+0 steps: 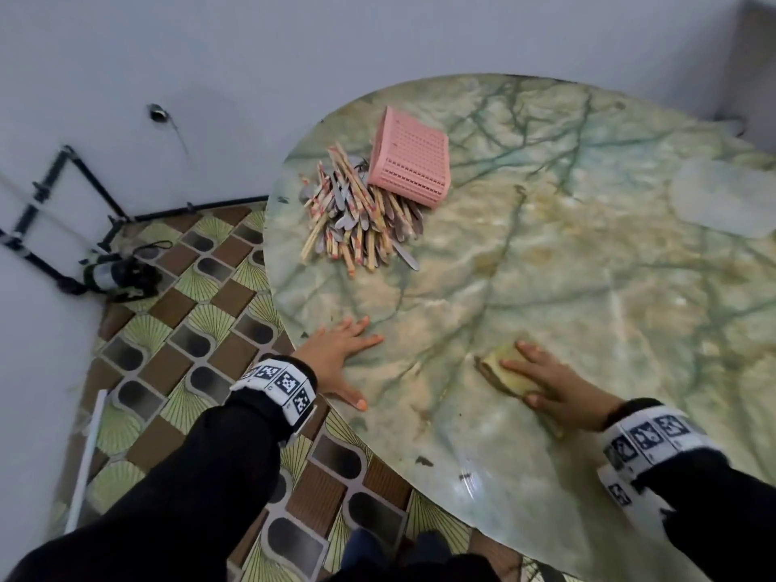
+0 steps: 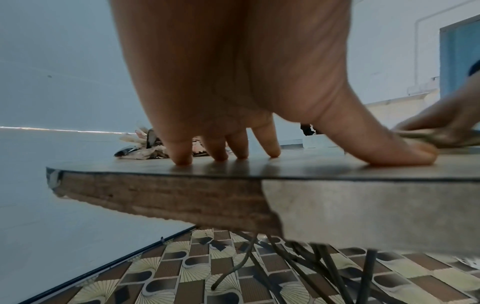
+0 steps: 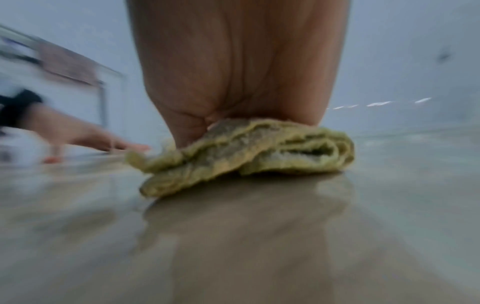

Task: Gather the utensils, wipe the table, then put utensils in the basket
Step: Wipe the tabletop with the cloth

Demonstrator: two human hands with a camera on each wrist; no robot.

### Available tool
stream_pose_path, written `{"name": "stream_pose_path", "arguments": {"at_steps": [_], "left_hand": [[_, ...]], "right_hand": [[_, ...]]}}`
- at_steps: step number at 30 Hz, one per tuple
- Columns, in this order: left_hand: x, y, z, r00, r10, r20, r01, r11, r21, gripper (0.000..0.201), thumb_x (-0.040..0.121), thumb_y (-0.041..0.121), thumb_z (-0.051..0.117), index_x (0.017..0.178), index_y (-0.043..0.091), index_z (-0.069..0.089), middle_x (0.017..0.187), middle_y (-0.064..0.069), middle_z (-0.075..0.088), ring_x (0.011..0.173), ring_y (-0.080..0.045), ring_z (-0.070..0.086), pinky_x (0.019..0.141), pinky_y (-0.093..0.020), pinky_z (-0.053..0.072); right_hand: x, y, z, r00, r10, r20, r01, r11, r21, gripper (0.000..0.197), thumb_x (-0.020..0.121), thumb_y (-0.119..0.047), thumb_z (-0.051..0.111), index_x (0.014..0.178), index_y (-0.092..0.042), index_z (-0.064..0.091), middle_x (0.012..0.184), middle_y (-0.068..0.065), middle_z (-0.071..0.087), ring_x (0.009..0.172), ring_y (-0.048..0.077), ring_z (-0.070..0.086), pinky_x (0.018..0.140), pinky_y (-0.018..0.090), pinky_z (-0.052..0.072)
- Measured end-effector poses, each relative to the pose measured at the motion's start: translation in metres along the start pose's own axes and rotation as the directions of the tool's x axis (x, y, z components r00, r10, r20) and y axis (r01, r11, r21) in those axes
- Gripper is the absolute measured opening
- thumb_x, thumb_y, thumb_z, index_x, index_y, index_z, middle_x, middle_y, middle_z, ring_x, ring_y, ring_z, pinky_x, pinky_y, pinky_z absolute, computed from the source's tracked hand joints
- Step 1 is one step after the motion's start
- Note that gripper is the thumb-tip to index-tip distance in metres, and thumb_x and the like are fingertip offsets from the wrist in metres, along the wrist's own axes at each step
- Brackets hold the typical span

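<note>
A heap of chopsticks and metal spoons (image 1: 359,218) lies at the far left of the round marble table (image 1: 588,266), against a pink basket (image 1: 409,157) tipped on its side. My left hand (image 1: 340,354) rests flat near the table's left edge, fingers spread and straight, holding nothing; its fingertips (image 2: 182,158) touch the tabletop. My right hand (image 1: 550,386) presses a folded yellow-green cloth (image 1: 504,371) onto the table with straight fingers. The right wrist view shows that cloth (image 3: 246,152) bunched under my palm. The utensil pile (image 2: 140,148) shows behind my left fingers.
A patterned tile floor (image 1: 201,329) lies left of the table. A black frame with a bottle-like object (image 1: 113,275) stands by the wall. A white rod (image 1: 86,459) leans at the left. Thin metal table legs (image 2: 324,267) show under the tabletop edge (image 2: 182,197).
</note>
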State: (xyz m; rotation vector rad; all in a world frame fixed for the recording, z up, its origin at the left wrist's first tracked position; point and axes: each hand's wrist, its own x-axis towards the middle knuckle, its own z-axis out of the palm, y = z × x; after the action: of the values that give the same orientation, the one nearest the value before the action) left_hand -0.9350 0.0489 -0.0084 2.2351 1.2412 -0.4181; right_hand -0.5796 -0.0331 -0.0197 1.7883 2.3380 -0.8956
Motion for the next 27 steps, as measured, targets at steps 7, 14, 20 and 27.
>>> {"name": "stream_pose_path", "arguments": {"at_steps": [7,14,20,27], "left_hand": [[-0.004,-0.012,-0.009,0.997,-0.024,-0.068,-0.001,0.940,-0.342,0.106,0.065,0.023,0.083,0.148,0.023,0.017,0.156,0.006,0.014,0.143,-0.011,0.015,0.116,-0.027,0.010],[-0.005,-0.025,-0.016,0.973,-0.121,-0.195,0.005,0.861,-0.509,0.068,0.082,0.014,0.068,0.142,0.020,0.036,0.148,-0.002,0.038,0.134,-0.015,0.037,0.111,-0.027,0.026],[-0.001,-0.010,-0.019,0.988,-0.053,-0.142,0.011,0.960,-0.281,0.071,0.084,0.017,0.066,0.144,0.020,0.030,0.155,0.003,0.017,0.142,-0.014,0.023,0.113,-0.024,0.017],[0.016,0.001,-0.029,0.990,-0.090,-0.113,0.058,0.964,-0.259,0.077,0.081,0.026,0.070,0.145,0.017,0.029,0.156,0.004,0.018,0.141,-0.012,0.023,0.112,-0.020,0.015]], "right_hand": [[0.109,-0.045,-0.018,0.939,0.315,-0.140,-0.334,0.931,-0.150,0.066,0.089,-0.042,0.028,0.149,-0.020,0.010,0.155,0.023,0.003,0.144,0.033,0.008,0.117,0.035,0.012],[0.057,-0.153,0.041,0.974,-0.128,0.189,0.178,0.943,-0.282,0.057,0.098,-0.026,0.037,0.146,-0.043,0.010,0.157,-0.005,-0.017,0.145,0.020,-0.010,0.114,0.053,0.001],[0.012,-0.013,0.002,0.986,-0.148,0.070,0.156,0.980,-0.126,0.065,0.083,-0.075,0.007,0.138,-0.044,0.021,0.150,0.024,0.019,0.140,0.037,0.019,0.111,0.045,0.021],[0.088,0.107,-0.090,0.876,0.425,-0.226,-0.436,0.900,0.000,0.074,0.082,-0.037,0.040,0.146,-0.005,0.020,0.149,0.033,0.014,0.139,0.046,0.016,0.114,0.038,0.016]]}}
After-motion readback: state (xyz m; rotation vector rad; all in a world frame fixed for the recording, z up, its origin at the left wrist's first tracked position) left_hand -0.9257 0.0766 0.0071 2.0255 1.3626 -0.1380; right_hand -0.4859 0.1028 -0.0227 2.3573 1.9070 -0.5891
